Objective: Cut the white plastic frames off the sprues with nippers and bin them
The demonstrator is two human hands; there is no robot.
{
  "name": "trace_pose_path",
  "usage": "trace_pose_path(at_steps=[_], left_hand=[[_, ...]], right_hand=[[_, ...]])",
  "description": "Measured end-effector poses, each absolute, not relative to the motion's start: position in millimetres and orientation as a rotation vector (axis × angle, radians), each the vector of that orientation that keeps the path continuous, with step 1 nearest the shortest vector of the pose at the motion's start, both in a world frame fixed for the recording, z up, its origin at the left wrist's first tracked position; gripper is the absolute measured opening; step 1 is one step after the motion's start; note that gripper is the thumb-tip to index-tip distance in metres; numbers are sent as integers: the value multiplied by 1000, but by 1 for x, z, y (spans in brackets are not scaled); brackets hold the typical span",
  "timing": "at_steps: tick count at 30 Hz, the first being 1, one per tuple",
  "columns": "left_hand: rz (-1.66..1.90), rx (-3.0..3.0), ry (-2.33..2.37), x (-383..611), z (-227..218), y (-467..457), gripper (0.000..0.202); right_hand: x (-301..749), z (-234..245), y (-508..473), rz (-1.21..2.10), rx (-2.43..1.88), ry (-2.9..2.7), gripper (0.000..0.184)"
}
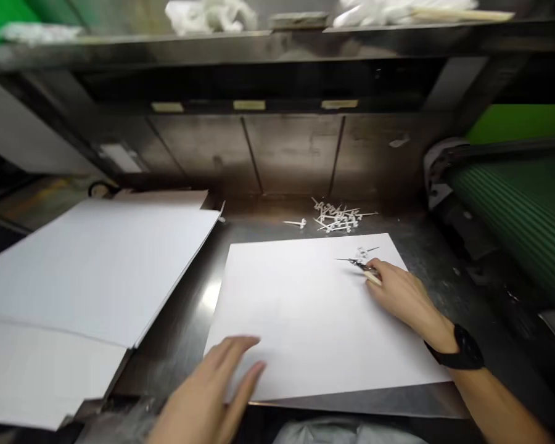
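Observation:
A white sheet (314,314) lies flat on the metal worktop (185,320) in front of me. My left hand (213,388) rests at the sheet's near left corner with its fingers stretched out and flat. My right hand (398,293), with a black watch (462,350) on the wrist, is closed around a thin pointed tool (358,264) near the sheet's far right corner. The tool's tip lies on the sheet beside a small white piece (361,251).
A heap of small white plastic scraps (337,217) lies behind the sheet. A stack of white sheets (87,271) sits at the left. A green ribbed conveyor belt (522,209) runs at the right. A metal shelf (277,43) overhead holds white bundles.

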State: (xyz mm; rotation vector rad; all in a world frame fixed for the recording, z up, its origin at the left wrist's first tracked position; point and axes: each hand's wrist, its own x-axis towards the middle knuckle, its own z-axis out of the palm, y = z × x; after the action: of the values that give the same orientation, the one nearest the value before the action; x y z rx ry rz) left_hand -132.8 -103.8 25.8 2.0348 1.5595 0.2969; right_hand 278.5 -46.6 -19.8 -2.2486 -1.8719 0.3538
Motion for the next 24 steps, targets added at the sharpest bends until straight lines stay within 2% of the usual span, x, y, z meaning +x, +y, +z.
trace_pose_path(at_steps=[2, 4, 8, 10, 12, 19, 22, 24], left_hand=[[-58, 2306, 1484, -82, 41, -61, 48], [-261, 2467, 1425, -30, 51, -19, 48], [-280, 2623, 1216, 50, 53, 47, 29], [-292, 2649, 1096, 81, 45, 72, 27], [-295, 2668, 1086, 109, 33, 94, 31], [93, 2756, 1442, 154, 16, 152, 34], [345, 2785, 1453, 155, 38, 156, 26], [561, 2786, 1417, 163, 72, 150, 24]], right_hand=[[276, -20, -46, 385, -2246, -1874, 58], [274, -20, -45, 418, -2247, -1865, 68], [272, -20, -41, 469, -2275, -1820, 39], [274, -19, -39, 494, -2292, -1781, 28], [277, -18, -38, 522, -2294, -1742, 24], [281, -20, -33, 589, -2184, -1705, 24], [275, -19, -34, 563, -2156, -1680, 28], [271, -18, -34, 531, -2142, -1666, 37]])
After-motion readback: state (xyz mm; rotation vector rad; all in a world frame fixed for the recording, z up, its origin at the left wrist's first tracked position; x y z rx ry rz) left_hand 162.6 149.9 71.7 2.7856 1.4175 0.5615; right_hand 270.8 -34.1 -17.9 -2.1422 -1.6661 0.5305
